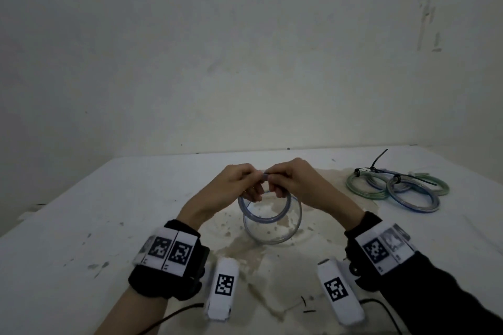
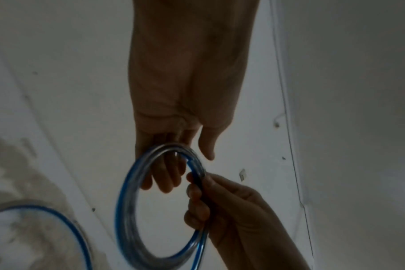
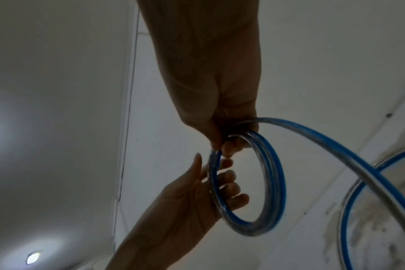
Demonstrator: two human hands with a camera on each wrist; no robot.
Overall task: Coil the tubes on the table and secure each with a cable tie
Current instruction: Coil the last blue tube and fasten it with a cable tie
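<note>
Both hands, left hand [image 1: 239, 182] and right hand [image 1: 294, 179], pinch the top of a clear, blue-striped tube [image 1: 272, 219] coil, raised above the table [image 1: 81, 226].

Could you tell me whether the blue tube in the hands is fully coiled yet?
Partly coiled: the blue tube forms loops held by both hands, while a loose length still trails toward the table.

Clear tube [image 3: 269, 164] with blue stripe; tied coils [image 1: 394, 187] green and blue-grey, perhaps (black ties) — stained white table [image 1: 81, 212].
</note>
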